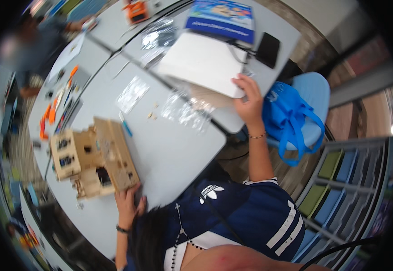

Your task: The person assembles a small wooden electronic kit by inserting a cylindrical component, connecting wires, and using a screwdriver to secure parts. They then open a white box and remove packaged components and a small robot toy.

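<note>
Fingers (131, 198) of our left hand (128, 205) curled around the corner of a boxy wooden model (94, 158); our right hand (247, 101) gripped a white box's (201, 63) edge.
We saw pale plywood panels with cut-out windows, standing on the grey counter (174, 149) at its near-left edge. Crinkled clear plastic bags (185, 110) holding small parts lay between both hands, and a blue fabric bag (289, 119) sat on a light blue chair (316, 90).
</note>
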`<action>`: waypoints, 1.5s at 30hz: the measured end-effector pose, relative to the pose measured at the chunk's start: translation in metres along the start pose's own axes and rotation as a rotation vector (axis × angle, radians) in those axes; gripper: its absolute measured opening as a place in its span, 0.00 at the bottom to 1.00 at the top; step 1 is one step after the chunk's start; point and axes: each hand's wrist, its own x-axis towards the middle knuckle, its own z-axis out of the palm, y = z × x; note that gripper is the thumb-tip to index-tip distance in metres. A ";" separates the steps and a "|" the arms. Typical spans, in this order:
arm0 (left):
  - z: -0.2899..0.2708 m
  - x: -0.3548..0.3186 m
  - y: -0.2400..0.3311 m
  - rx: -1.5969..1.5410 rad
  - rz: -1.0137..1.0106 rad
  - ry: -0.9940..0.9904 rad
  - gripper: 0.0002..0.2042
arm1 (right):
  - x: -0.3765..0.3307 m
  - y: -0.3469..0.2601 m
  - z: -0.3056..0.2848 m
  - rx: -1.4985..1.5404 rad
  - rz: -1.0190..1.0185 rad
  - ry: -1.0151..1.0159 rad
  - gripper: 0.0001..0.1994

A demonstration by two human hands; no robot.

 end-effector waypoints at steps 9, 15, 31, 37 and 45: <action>-0.008 0.011 0.008 -0.056 -0.005 0.021 0.21 | -0.001 0.000 -0.001 0.060 0.009 -0.038 0.22; -0.009 0.014 0.004 -0.090 0.030 0.006 0.21 | 0.000 0.004 0.000 0.048 0.042 -0.046 0.22; -0.035 0.013 0.021 0.250 0.285 0.515 0.18 | 0.001 0.011 0.005 0.107 -0.037 0.010 0.20; -0.040 0.033 0.032 0.856 0.230 0.568 0.17 | 0.002 0.017 0.008 0.130 -0.057 0.006 0.20; -0.028 0.043 0.031 0.880 0.208 0.577 0.16 | 0.003 0.019 0.009 0.140 -0.052 -0.003 0.20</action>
